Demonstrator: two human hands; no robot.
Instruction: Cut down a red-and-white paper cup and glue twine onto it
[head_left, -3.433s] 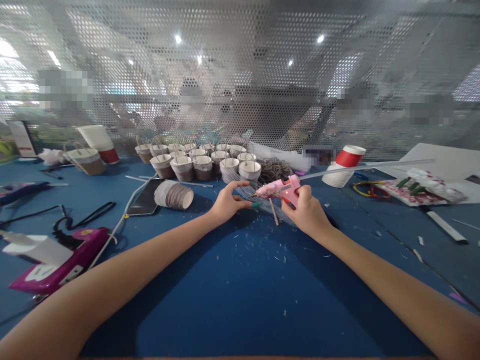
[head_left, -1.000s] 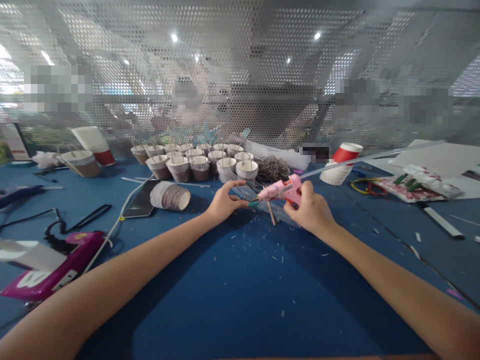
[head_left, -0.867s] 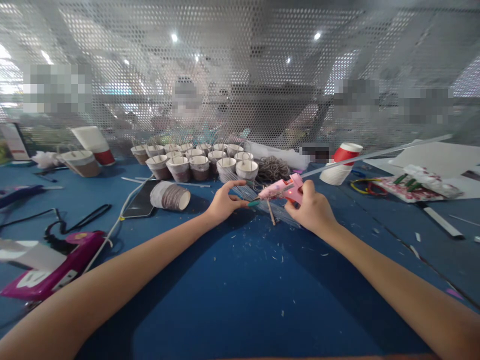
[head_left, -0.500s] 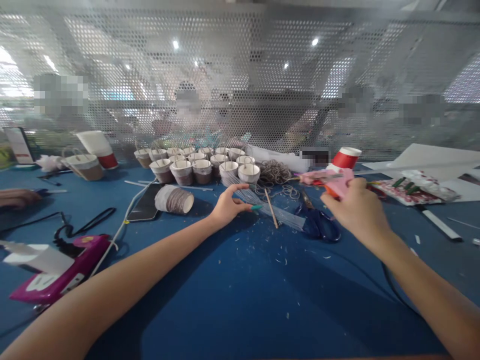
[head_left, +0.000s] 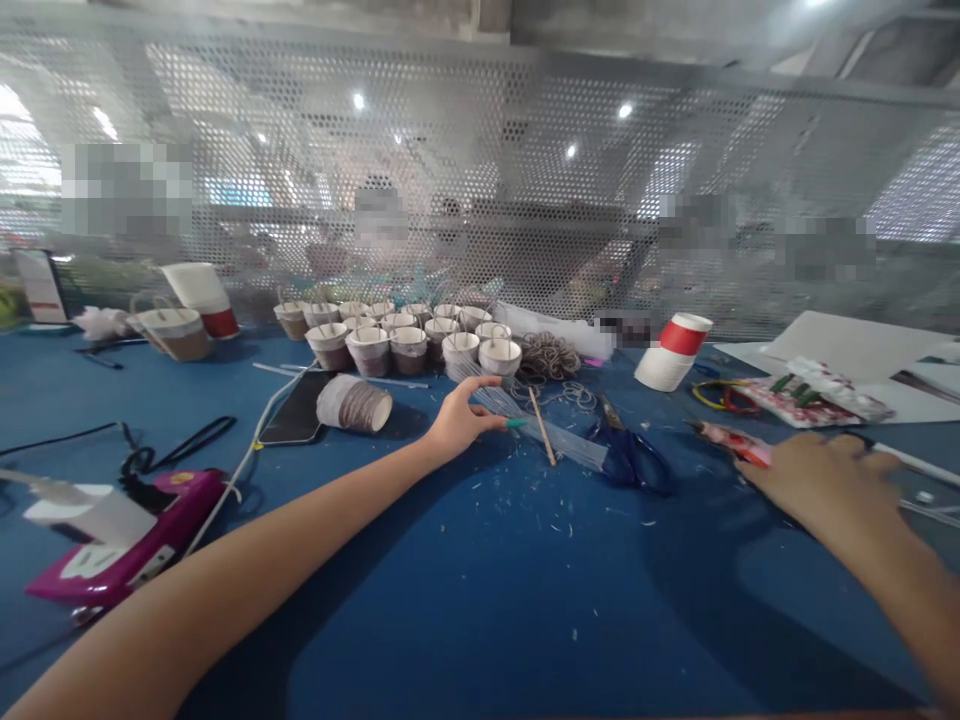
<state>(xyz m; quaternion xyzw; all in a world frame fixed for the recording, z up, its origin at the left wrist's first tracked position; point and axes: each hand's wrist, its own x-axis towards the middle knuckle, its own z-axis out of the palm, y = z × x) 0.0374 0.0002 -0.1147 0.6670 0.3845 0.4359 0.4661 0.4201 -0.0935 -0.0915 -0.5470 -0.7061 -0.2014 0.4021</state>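
Note:
My left hand (head_left: 459, 422) is raised above the table, index finger apart from the thumb. A small pointed green piece (head_left: 516, 423) sticks out at its thumb tip; the other fingers are hidden. On the right, low over the table, my blurred right hand (head_left: 829, 490) covers the handle of a pink glue gun (head_left: 729, 438), whose nozzle points left. Beyond my left hand lie clear thin sticks (head_left: 570, 445) and a thin wooden stick (head_left: 541, 428). Blue-handled scissors (head_left: 634, 455) lie between the two hands.
Several small twine-handled cups (head_left: 409, 350) stand at the back beside tangled twine (head_left: 551, 355). Another wrapped cup (head_left: 354, 403) lies by a phone (head_left: 295, 410). A purple power strip (head_left: 142, 545) is at left. Stacked paper cups (head_left: 673, 352) and a red-white packet (head_left: 814, 395) sit right.
My right hand has carried the glue gun away from my left hand, rightward and down to the table. The scissors have come into view. My left hand keeps its pose.

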